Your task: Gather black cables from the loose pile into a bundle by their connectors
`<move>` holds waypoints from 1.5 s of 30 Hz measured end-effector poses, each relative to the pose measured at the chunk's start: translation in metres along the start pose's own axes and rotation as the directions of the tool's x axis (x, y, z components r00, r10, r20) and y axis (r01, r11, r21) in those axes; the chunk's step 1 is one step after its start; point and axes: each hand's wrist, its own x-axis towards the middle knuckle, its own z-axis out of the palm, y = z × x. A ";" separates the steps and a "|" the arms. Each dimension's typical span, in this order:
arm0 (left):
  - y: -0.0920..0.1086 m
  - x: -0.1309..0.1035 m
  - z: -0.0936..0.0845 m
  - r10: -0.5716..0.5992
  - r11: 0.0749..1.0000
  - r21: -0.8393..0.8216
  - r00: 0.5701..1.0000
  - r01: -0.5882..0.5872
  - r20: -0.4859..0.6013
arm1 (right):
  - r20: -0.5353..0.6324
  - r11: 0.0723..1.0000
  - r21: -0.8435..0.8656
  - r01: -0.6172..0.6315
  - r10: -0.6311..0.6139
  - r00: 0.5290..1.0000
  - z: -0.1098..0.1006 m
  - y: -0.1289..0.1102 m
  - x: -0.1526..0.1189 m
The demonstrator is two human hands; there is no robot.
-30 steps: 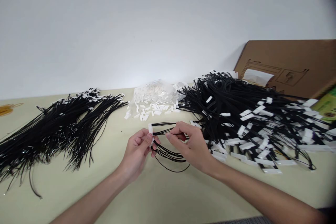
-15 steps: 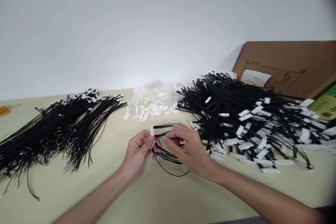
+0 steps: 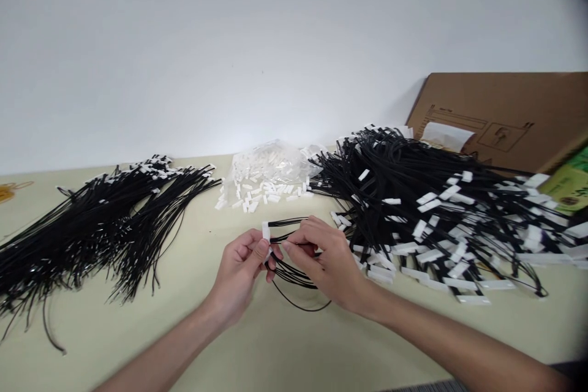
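Between thumb and fingers, my left hand (image 3: 243, 266) grips a long white plastic connector (image 3: 265, 229), held upright. Several thin black wires (image 3: 291, 275) run from it to the right and curve under my right hand (image 3: 324, 257). The thumb and index finger of that hand pinch a black wire close to the connector's right side. Its tip is too small to make out, and the other fingers are curled. One loose wire (image 3: 301, 307) loops below the rest.
Black wires (image 3: 92, 226) with small white ends lie in a heap at left. Behind my hands sits a clear bag (image 3: 275, 156) with small white connectors (image 3: 252, 199) spilled before it. Finished-looking wire bundles (image 3: 404, 177) pile up at right, by a cardboard box (image 3: 496, 110).
My right thumb and index finger have shifted slightly left, closer to the connector. My left hand holds the connector in nearly the same place.
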 end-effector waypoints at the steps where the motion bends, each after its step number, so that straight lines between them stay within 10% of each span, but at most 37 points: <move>1: 0.000 0.000 0.000 -0.001 1.000 0.002 1.000 0.001 0.004 | 0.007 1.000 0.004 0.006 -0.006 1.000 0.000 0.000 0.000; 17: -0.008 -0.005 0.001 0.226 0.929 0.300 0.974 -0.216 -0.001 | -0.064 0.970 -0.206 0.132 -0.148 0.987 -0.001 -0.002 -0.003; 26: -0.004 -0.014 -0.004 0.628 0.488 0.596 0.730 -0.638 0.268 | -0.156 0.988 -0.134 0.076 -0.097 0.983 -0.010 -0.023 0.011; 34: 0.018 -0.002 -0.020 0.772 0.475 0.671 0.636 -0.570 -0.006 | -0.336 0.958 0.239 -0.159 0.235 0.912 -0.093 -0.032 0.017; 36: 0.023 0.003 -0.024 0.725 0.583 0.628 0.679 -0.514 -0.118 | -0.292 0.858 0.467 -0.211 0.375 0.880 -0.114 -0.038 0.013; 40: 0.029 0.011 -0.028 0.371 0.822 0.483 0.927 -0.303 -0.049 | -0.047 0.480 0.843 -0.242 0.514 0.856 -0.145 -0.054 0.003; 45: 0.038 0.003 -0.022 0.089 0.896 0.424 0.990 -0.129 0.113 | 0.016 0.288 0.935 -0.208 0.552 0.834 -0.161 -0.054 -0.006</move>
